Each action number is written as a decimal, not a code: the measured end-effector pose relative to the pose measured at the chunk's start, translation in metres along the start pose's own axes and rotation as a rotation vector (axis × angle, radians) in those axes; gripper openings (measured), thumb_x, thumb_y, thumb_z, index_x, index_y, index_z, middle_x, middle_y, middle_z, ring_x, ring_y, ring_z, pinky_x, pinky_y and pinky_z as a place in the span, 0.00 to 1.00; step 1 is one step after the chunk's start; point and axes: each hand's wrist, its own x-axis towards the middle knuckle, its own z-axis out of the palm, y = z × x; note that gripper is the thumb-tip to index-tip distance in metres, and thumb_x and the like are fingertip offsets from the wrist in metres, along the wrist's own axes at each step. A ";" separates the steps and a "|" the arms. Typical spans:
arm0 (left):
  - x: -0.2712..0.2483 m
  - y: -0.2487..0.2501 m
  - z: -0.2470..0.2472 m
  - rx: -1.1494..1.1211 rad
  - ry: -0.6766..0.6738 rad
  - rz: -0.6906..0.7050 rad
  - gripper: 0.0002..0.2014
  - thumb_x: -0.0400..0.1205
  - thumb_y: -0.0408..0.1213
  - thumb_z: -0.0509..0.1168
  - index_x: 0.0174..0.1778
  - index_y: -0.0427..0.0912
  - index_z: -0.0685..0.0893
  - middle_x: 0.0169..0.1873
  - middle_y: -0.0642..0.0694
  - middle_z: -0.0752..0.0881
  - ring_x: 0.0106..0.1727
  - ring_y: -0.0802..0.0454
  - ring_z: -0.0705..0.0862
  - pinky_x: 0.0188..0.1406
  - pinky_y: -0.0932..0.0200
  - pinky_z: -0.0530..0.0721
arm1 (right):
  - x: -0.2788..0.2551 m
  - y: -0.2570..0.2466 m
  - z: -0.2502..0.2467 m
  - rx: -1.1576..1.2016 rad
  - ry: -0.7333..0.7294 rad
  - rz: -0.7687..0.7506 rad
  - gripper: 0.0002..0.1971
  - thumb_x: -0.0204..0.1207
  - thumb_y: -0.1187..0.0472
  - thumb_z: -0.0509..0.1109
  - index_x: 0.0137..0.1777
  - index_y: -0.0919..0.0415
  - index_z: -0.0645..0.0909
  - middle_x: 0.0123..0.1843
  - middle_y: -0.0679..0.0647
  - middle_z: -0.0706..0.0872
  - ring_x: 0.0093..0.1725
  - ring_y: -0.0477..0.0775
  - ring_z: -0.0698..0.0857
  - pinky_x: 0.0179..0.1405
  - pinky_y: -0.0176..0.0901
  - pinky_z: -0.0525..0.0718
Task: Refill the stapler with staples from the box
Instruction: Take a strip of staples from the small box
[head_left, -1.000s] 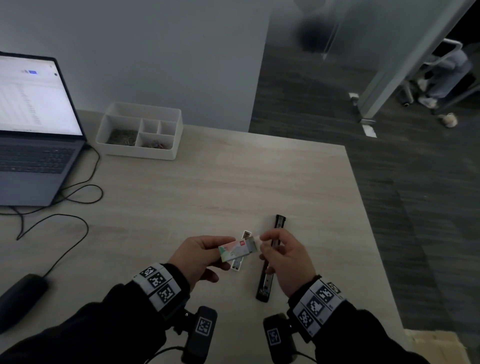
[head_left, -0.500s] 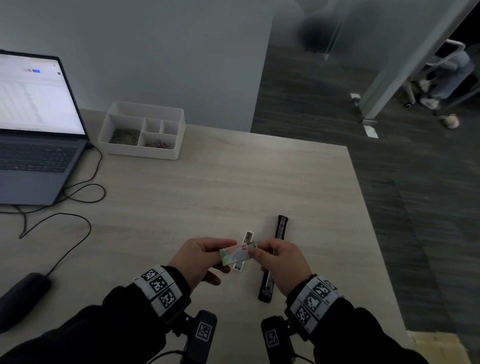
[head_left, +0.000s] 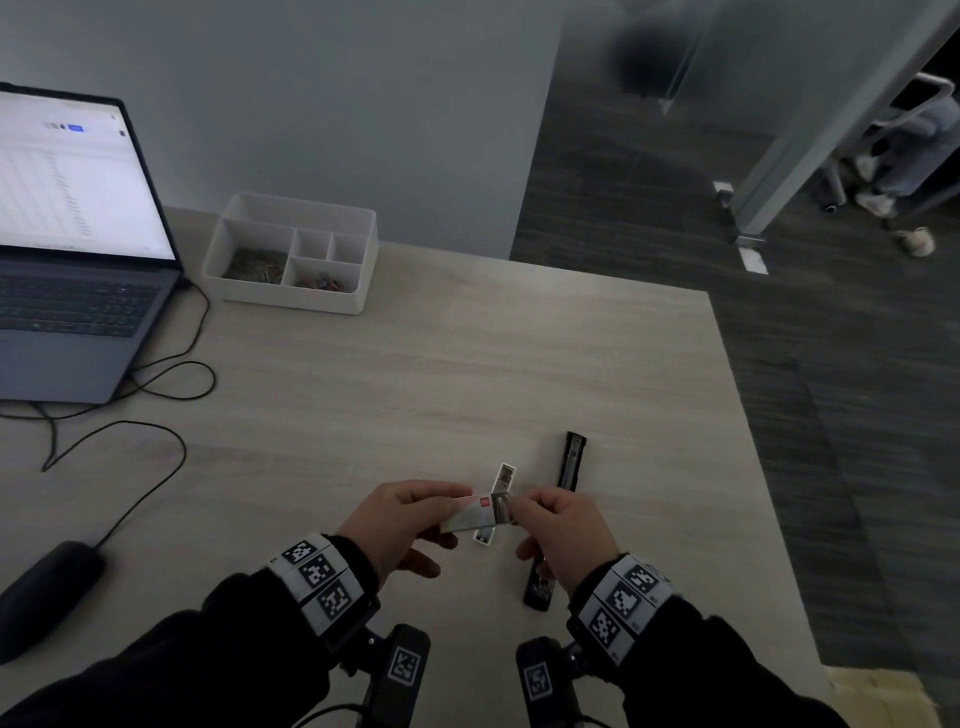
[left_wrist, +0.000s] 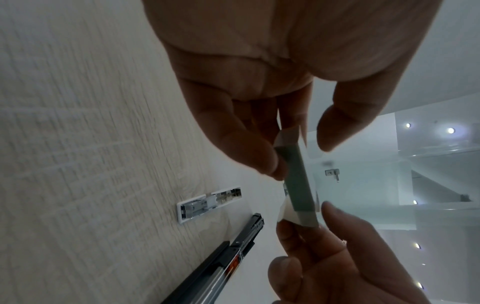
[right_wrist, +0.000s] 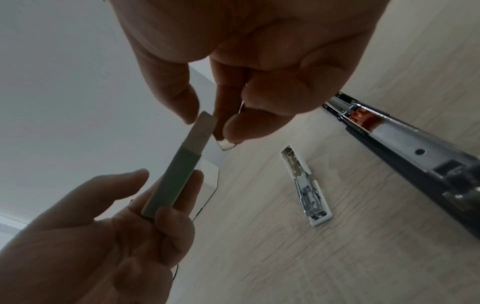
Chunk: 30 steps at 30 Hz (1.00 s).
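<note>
Stapler, black and opened out flat, lies on the table with its long axis running away from the person, its near end hidden under the right hand. Its white part, possibly the pusher or cover, lies just left of the stapler, roughly parallel to it. Above both, lifted off the table, is the box, a slim carton held across the stapler's line. The left hand grips the box's left end, thumb on one face and fingers curled round the other. At the box's right end, which points toward the stapler, the right hand's thumb and forefinger pinch a pale tab or flap; whether it is the flap or a staple strip cannot be told. I judge the right hand the nearer to the stapler's open channel, so it would carry the strip there, turning it to lie along that axis.
</note>
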 end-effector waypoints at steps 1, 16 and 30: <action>0.001 -0.001 -0.001 0.009 0.006 0.003 0.08 0.78 0.37 0.70 0.51 0.47 0.92 0.44 0.41 0.90 0.38 0.49 0.88 0.29 0.53 0.86 | 0.000 -0.001 0.000 -0.009 -0.007 0.000 0.12 0.70 0.50 0.76 0.37 0.60 0.87 0.27 0.55 0.83 0.25 0.51 0.83 0.18 0.38 0.73; 0.034 -0.020 -0.017 0.054 0.120 -0.066 0.07 0.82 0.36 0.67 0.53 0.47 0.88 0.45 0.45 0.90 0.37 0.52 0.89 0.25 0.56 0.86 | 0.026 0.006 -0.002 0.113 -0.010 0.122 0.08 0.72 0.60 0.76 0.38 0.62 0.81 0.26 0.54 0.83 0.15 0.43 0.74 0.15 0.34 0.69; 0.068 -0.050 -0.048 0.927 0.338 0.039 0.11 0.79 0.46 0.64 0.55 0.50 0.84 0.55 0.46 0.80 0.56 0.46 0.83 0.61 0.53 0.81 | 0.028 0.015 -0.008 0.218 -0.048 0.139 0.07 0.77 0.67 0.72 0.53 0.65 0.84 0.39 0.58 0.88 0.25 0.48 0.81 0.17 0.37 0.76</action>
